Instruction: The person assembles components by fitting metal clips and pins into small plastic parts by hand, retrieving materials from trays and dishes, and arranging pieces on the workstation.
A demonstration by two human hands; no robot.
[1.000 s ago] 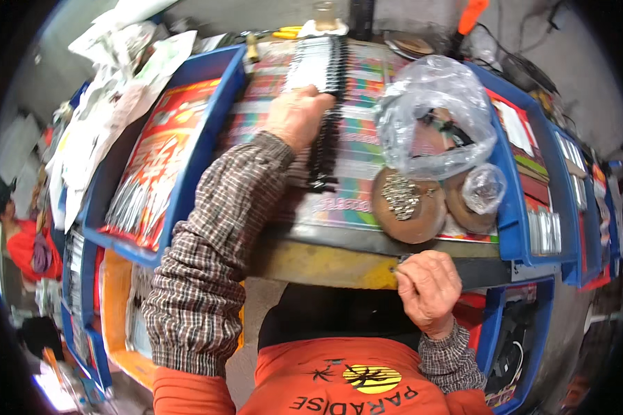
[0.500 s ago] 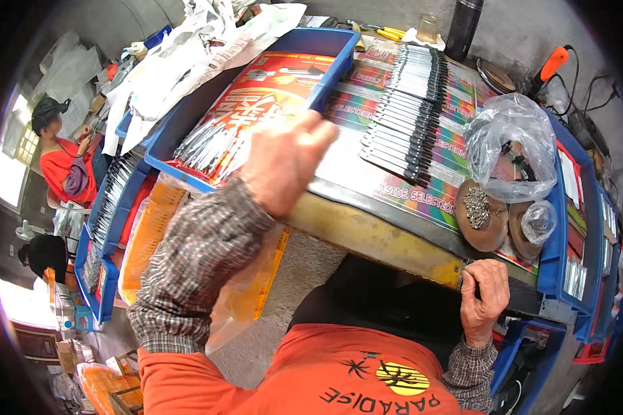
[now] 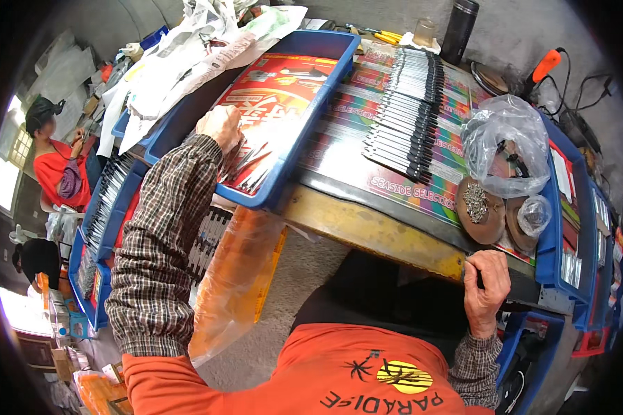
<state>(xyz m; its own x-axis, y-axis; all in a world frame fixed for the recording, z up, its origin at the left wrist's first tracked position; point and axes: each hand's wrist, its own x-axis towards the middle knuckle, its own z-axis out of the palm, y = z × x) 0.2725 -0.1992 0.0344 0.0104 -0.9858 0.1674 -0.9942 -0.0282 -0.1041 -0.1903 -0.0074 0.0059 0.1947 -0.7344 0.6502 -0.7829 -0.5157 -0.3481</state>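
My left hand is bent down over a blue tray, its fingers curled and partly hidden beneath it. Beside it, thin silver-white rods lie loose on the tray's red printed lining. What the fingers hold there does not show. Closed at the table's front right corner is my right hand, thumb against the curled fingers; anything inside it is hidden. Rods with black ends lie side by side in a long row on the colourful printed sheets in front of me.
Small metal parts fill a round brown dish. Behind it sit a clear plastic bag and an orange-handled tool. A black bottle stands at the back. Blue trays line the right side. Another person sits at far left.
My left hand has moved left and slightly back, from the tray's near right side to beside the loose rods. The right hand stays at the table corner.
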